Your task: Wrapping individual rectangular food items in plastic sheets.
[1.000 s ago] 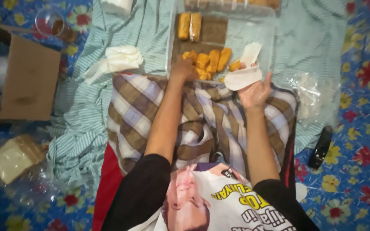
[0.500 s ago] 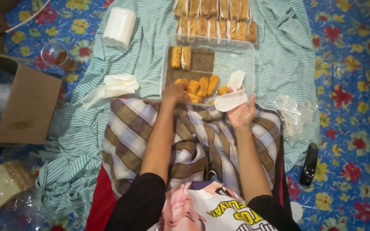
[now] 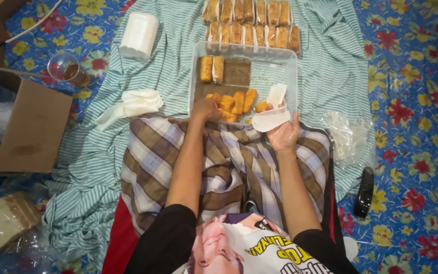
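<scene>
Floor (image 3: 411,101), covered by a blue mat printed with red and yellow flowers. Over its middle lies a green-and-white striped cloth (image 3: 330,66), which bears a clear plastic tray (image 3: 275,68), a row of wrapped golden rolls (image 3: 249,23) beyond the tray, a stack of white papers (image 3: 139,35) and a crumpled white cloth (image 3: 130,106). Directly on the mat: an open cardboard box (image 3: 31,129), a glass cup (image 3: 66,67), a black remote (image 3: 365,192), a clear plastic bag (image 3: 348,137).

Home floor, informal food-packing spot. Flowered blue mat (image 3: 411,101) as floor cover, striped green cloth (image 3: 330,66) spread over it. Clear tray (image 3: 275,71) of fried rolls, wrapped rolls (image 3: 252,23) in rows, cardboard box (image 3: 31,132), drinking glass (image 3: 67,68), remote control (image 3: 365,192) lying about.
</scene>
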